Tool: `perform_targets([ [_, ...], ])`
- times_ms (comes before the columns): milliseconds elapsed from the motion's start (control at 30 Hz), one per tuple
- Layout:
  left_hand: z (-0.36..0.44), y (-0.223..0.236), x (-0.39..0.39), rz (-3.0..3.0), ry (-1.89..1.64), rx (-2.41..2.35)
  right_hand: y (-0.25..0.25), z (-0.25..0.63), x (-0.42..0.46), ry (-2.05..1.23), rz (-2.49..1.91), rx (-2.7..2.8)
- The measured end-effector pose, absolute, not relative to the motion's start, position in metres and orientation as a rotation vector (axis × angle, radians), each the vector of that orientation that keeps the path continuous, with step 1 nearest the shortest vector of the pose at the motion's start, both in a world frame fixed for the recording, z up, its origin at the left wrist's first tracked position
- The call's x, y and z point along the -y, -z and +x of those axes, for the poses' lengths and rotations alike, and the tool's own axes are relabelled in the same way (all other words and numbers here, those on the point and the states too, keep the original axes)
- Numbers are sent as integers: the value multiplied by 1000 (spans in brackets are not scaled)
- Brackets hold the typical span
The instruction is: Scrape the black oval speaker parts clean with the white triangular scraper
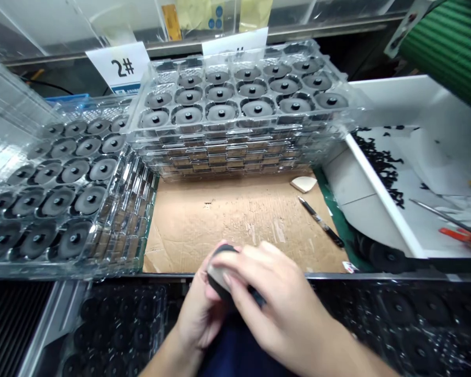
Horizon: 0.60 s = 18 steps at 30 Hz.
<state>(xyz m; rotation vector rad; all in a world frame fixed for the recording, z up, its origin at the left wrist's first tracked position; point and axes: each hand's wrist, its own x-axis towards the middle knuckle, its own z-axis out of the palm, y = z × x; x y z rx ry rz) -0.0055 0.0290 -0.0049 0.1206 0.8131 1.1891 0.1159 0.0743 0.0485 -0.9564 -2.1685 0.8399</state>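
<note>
Both my hands are close together over the near edge of the bench, around a round black part [220,275]. It looks like the same disc type as those in the trays. My left hand [198,309] cradles it from below, and my right hand [270,293] covers it from above. A pale piece of cloth or pad [215,275] seems to lie against it, though my fingers hide most of it. A sheet of brown cardboard [227,222] lies just beyond my hands. Rows of black discs sit in stacked clear plastic trays [235,112] ahead of me and in more trays [121,209] to the left.
A black pen [322,222] and a pale wedge-shaped pad [303,183] lie on the cardboard. To the right stands a white bin [380,209] holding small black pieces and an orange-handled tool [463,235]. Below the bench edge, more dark trayed discs [118,327] appear blurred.
</note>
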Motion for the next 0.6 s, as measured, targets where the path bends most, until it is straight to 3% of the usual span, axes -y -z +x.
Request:
perform_targets([
  [100,-3,1,-28,108,-1142,-784,-50,117,-73,-727,-887,2089],
  [200,-7,1,-27,128,-1159,-733,-53,131,-68,-885,-806,2185],
  [433,-10,-1,-26,133,-1171,-735,-59,155,-69,-687,-1099,2209],
  [600,-11,-11,-26,155,-1214,-587,-27,160,-77,-955,-1253,1841],
])
